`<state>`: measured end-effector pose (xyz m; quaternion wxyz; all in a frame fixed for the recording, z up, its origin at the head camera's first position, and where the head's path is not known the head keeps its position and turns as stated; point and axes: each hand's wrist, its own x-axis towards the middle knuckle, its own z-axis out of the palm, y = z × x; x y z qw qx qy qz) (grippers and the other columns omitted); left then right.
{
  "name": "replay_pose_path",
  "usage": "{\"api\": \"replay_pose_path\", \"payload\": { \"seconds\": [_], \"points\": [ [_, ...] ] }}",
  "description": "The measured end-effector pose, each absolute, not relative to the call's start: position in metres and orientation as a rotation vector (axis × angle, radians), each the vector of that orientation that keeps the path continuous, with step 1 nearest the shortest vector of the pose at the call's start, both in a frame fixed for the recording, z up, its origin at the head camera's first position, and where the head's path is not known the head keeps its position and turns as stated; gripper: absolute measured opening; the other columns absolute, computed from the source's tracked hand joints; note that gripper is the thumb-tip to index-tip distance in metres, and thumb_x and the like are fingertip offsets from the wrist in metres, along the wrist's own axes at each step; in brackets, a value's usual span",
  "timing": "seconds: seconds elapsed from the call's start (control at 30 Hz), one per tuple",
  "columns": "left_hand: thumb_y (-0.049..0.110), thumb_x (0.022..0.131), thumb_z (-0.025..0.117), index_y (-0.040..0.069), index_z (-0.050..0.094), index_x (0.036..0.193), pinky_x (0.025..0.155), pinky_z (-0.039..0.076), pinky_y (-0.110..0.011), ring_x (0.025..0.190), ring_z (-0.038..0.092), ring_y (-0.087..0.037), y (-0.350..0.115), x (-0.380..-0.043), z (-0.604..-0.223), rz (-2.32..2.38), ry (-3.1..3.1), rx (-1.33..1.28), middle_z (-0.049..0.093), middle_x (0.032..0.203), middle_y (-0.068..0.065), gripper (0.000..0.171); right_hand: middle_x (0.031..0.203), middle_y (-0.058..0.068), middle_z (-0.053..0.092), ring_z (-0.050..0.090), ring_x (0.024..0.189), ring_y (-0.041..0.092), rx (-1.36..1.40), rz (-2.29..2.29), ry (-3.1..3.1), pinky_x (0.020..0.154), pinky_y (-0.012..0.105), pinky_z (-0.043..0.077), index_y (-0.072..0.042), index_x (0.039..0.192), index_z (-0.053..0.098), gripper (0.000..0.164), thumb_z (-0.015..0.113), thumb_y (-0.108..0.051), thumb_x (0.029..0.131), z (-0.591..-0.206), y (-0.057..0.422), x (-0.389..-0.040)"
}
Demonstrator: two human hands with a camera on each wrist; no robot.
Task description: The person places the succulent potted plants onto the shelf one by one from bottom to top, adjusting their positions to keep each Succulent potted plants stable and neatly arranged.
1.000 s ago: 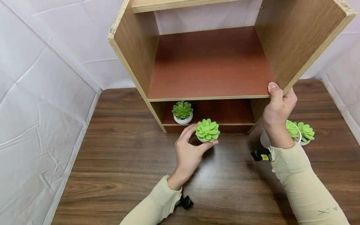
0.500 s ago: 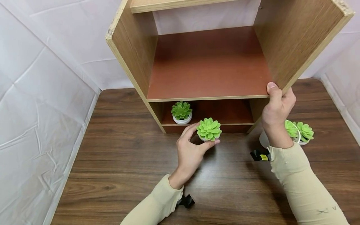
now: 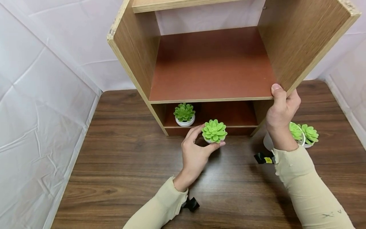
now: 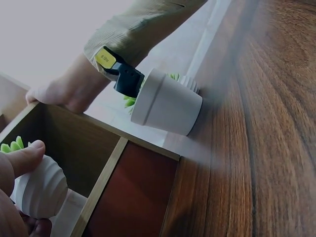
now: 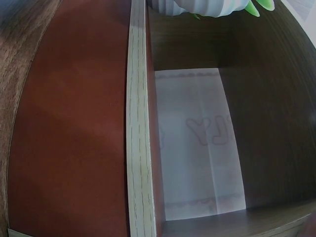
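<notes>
In the head view my left hand [image 3: 195,156] holds a potted succulent [image 3: 214,131] between thumb and fingers, just in front of the lower shelf [image 3: 228,114]. Its ribbed white pot [image 4: 43,190] shows in the left wrist view. A second potted succulent [image 3: 184,114] stands at the left end of that lower shelf. My right hand [image 3: 281,113] grips the front edge of the wooden shelf unit [image 3: 211,70] at the right side panel, thumb on the red-brown middle shelf. The right hand's fingertips are hidden behind the panel.
To the right on the wooden tabletop [image 3: 114,178] stand a white pot [image 4: 170,106] with a succulent in it and another potted succulent [image 3: 309,133] beside it. The right forearm partly covers them. White sheeting [image 3: 51,79] hangs at the left and back.
My left hand has shifted slightly to the right with the potted succulent in it. The right hand keeps its grip on the shelf unit.
</notes>
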<state>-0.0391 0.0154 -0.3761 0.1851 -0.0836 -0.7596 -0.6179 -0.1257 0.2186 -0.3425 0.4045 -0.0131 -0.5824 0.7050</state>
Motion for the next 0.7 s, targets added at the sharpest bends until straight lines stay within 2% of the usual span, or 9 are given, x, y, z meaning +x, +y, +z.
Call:
{"api": "replay_pose_path", "payload": {
  "seconds": [0.7],
  "points": [
    [0.010,0.056,0.088,-0.001,0.063,0.111,0.092,0.038,-0.026,0.105,0.054,-0.019,0.0211,-0.0423,-0.3692,-1.735,-2.161,-0.223,0.061,0.108,-0.008,0.061,0.082,0.016,0.063,0.057,0.079,0.025,-0.022,1.772,-1.456,0.075,0.028,0.041,0.003,0.089,0.066,0.020,0.049,-0.005,0.083,-0.3434,0.2182,-0.1275]
  ]
}}
